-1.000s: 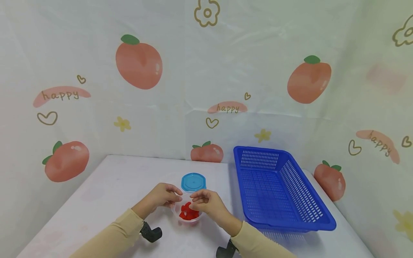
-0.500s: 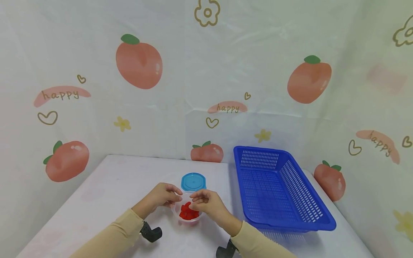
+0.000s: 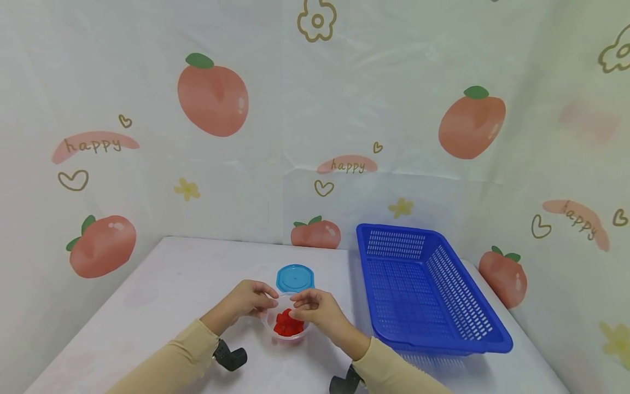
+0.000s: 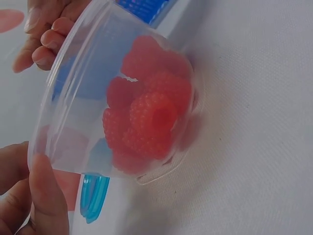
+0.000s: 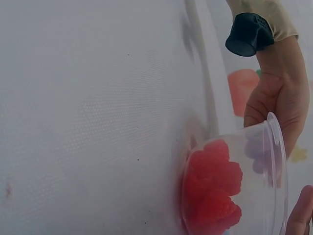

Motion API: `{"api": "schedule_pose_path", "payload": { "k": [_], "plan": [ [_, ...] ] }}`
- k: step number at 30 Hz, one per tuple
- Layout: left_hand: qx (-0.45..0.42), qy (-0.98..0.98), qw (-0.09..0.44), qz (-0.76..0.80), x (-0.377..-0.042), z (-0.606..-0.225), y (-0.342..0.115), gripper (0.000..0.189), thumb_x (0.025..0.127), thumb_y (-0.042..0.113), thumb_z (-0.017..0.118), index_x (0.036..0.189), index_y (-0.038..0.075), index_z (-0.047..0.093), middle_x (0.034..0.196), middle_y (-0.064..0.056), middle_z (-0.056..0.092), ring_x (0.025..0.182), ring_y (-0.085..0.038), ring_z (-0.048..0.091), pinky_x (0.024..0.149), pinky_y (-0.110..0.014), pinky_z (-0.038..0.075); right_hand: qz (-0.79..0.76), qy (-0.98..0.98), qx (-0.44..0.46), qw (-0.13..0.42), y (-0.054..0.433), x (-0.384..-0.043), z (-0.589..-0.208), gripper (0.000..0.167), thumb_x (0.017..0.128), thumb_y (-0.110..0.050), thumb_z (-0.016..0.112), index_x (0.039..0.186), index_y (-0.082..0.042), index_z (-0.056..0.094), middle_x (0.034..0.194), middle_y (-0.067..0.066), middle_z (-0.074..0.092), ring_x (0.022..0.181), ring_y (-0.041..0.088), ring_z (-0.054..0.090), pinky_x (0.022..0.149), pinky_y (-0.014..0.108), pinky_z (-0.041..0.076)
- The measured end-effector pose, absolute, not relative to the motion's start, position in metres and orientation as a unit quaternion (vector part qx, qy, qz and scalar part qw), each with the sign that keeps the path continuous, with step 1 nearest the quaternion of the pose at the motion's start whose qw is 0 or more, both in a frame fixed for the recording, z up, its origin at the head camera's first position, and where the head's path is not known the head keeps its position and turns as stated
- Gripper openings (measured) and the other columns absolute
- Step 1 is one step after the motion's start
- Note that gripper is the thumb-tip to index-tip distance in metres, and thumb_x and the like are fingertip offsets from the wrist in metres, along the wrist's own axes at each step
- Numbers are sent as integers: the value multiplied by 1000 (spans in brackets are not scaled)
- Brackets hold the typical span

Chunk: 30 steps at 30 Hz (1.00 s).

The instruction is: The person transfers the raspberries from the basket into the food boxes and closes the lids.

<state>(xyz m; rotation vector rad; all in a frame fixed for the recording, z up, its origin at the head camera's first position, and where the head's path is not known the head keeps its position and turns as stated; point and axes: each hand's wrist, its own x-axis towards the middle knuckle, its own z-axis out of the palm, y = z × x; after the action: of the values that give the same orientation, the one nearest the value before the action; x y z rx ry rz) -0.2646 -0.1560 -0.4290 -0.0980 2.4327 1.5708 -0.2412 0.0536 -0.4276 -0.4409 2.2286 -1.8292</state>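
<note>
A clear, round plastic tub [image 3: 290,340] stands on the white table, with several red raspberries [image 4: 154,107] heaped at its bottom. My left hand [image 3: 248,300] pinches the tub's rim at its far left; the thumb shows against the wall in the left wrist view. Over the right side of the opening hangs my right hand [image 3: 320,313], its fingers loosely bent and no item visible between them. In the left wrist view, fingertips [image 4: 46,49] of that hand appear just above the rim. A blue lid [image 3: 295,278] lies directly behind the tub.
A large blue slotted basket [image 3: 418,290] sits to the right on the table [image 3: 206,262]. Black wrist cameras, a left one [image 3: 230,357] and a right one [image 3: 346,381], stick out below the sleeves. A printed cloth backdrop [image 3: 266,109] rises behind the table.
</note>
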Motion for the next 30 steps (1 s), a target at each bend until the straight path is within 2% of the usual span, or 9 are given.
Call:
{"api": "schedule_pose_path", "payload": {
  "k": [5,14,21,25,30],
  "plan": [
    [-36,834,127,535,-264,-430,-159,21,87,20,72,103,7,70,79,-8,63,63,-18,55,58,-24,54,-633,751,-151,112,55,-243,-426,33,84,-6,72,114,6,63,95,5,66,80,10,60,78,23,56],
    [2,839,151,523,-259,-415,-167,34,91,30,67,116,8,64,101,-10,65,81,-20,63,71,-34,59,-659,723,-161,127,56,-243,-420,36,91,-17,65,120,3,60,100,4,62,94,19,63,87,30,56],
    [26,840,160,517,-267,-400,-177,49,94,35,61,128,1,55,122,-20,61,102,-30,65,86,-42,56,-692,702,-148,82,52,-246,-397,45,95,-25,62,132,-1,53,124,16,57,110,20,59,98,40,50],
    [38,842,159,513,-275,-391,-179,53,96,38,57,133,0,52,131,-25,55,115,-38,59,93,-44,52,-718,680,-132,74,49,-253,-376,52,98,-26,55,141,-2,41,138,22,48,125,34,50,105,50,42],
    [58,847,155,505,-288,-378,-176,55,99,37,52,138,-1,46,139,-26,49,125,-43,50,101,-48,46,-720,683,-99,77,43,-269,-354,58,98,-29,52,146,-2,33,147,24,37,136,47,33,107,62,33]
  ]
}}
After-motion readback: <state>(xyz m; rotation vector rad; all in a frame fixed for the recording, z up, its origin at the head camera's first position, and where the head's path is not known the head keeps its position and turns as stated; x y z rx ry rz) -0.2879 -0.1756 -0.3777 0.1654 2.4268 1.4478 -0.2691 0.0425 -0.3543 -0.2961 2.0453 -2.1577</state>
